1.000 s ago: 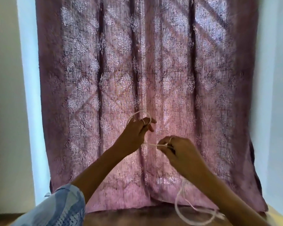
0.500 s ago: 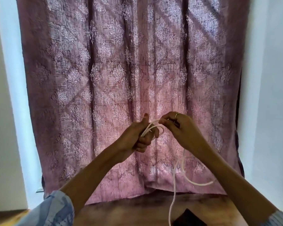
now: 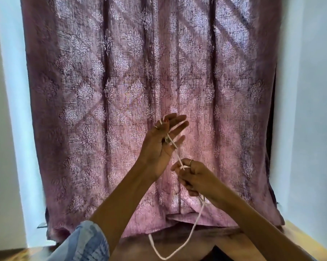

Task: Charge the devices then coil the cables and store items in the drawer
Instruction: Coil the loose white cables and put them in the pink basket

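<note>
Cable [image 3: 177, 157]: light, limp, thin. L hand [image 3: 159, 146] fingers spread, cable across them; R hand [image 3: 194, 176] pinches it just below.

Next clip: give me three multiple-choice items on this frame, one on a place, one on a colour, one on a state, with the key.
1. Where does the cable's slack loop hang?
A. Below the right hand
B. Above the left hand
C. Over the curtain top

2. What colour is the cable?
A. Black
B. White
C. Red

3. How is the left hand?
A. Clenched in a fist
B. Fingers spread
C. Flat on the table

Key:
1 A: the cable droops under the right hand to the table.
2 B: it shows white against the curtain.
3 B: the left hand is raised, fingers spread, cable crossing them.
</note>
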Available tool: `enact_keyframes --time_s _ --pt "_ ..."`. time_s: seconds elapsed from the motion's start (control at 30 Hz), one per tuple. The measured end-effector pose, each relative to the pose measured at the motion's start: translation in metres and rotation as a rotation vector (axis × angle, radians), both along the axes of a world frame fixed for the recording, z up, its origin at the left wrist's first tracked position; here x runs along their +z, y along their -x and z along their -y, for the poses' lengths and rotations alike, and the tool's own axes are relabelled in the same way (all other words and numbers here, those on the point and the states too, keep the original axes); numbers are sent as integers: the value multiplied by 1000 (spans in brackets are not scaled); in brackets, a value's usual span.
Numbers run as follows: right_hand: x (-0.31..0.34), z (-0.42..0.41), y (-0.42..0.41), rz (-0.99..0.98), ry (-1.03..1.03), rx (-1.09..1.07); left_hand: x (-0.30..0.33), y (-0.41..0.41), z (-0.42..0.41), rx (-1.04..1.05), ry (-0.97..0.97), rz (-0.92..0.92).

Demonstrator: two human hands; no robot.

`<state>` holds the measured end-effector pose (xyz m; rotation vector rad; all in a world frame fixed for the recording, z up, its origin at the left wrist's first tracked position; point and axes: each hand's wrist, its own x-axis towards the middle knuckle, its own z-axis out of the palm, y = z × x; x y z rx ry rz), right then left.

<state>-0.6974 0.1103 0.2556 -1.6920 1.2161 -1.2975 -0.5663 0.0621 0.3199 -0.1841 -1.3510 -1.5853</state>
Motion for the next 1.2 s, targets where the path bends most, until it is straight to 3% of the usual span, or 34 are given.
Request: enact_keyframes --time_s 0.1,0.23,0.4,0.5,0.67,0.77,0.9,1.07,1.13,1.2 --pt "-1 -9 0 -132 -29 14 0 0 11 266 223 62" --pt "12 -15 -1 -387 65 -95 -13 7 19 807 720 411" --pt "27 -25 6 -842 296 -344 -32 3 23 924 1065 772" --pt "38 -32 18 -931 324 -393 -37 -9 19 939 1228 928" --pt "46 -40 27 -936 435 -259 -41 -18 6 658 1094 984" --pt "46 -38 32 -951 516 -261 -44 -22 0 360 856 946" --pt "35 -29 38 -865 586 -319 -44 -28 -1 -2 481 752" --pt "11 -16 54 -812 521 -340 -43 -31 1 -250 214 475" --pt "6 -15 58 -666 373 -306 -40 -32 3 -271 142 416" --pt "4 -16 61 -396 211 -162 -38 -33 5 -264 92 384"
